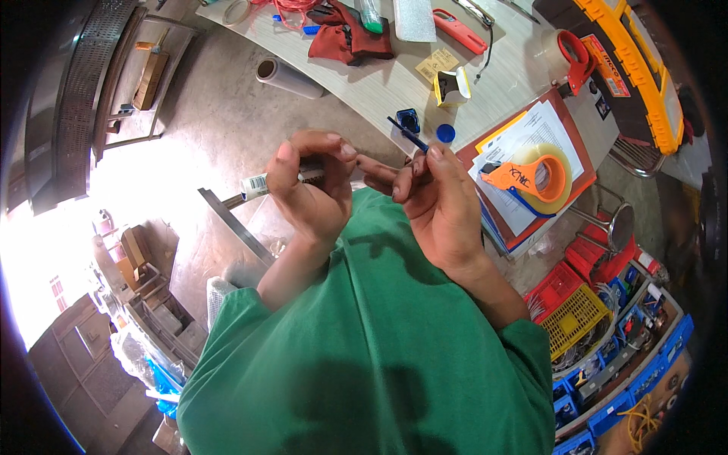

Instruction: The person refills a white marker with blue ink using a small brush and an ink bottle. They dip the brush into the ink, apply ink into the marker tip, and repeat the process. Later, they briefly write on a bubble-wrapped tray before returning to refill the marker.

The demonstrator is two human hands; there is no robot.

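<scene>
My left hand (pixel 311 189) is raised over my lap, its fingers curled round a white tube with a barcode label (pixel 255 186). One end of the tube sticks out past the thumb; the rest is partly hidden by the hand. Level with it, my right hand (pixel 444 201) pinches a thin dark blue stick (pixel 408 133) between thumb and fingers, pointing up and left. The fingertips of both hands come close together, and some look stained dark. Just beyond the right hand, a small dark blue container (pixel 408 120) and a round blue cap (pixel 445 133) lie on the table.
On the table (pixel 364 83) are an opened yellow box (pixel 452 87), red gloves (pixel 350 34), a red cutter (pixel 459 32) and an orange tape dispenser (pixel 523 176) on papers. A plastic-wrap roll (pixel 288 78) is on the floor. Baskets and blue bins (pixel 610 409) stand at right.
</scene>
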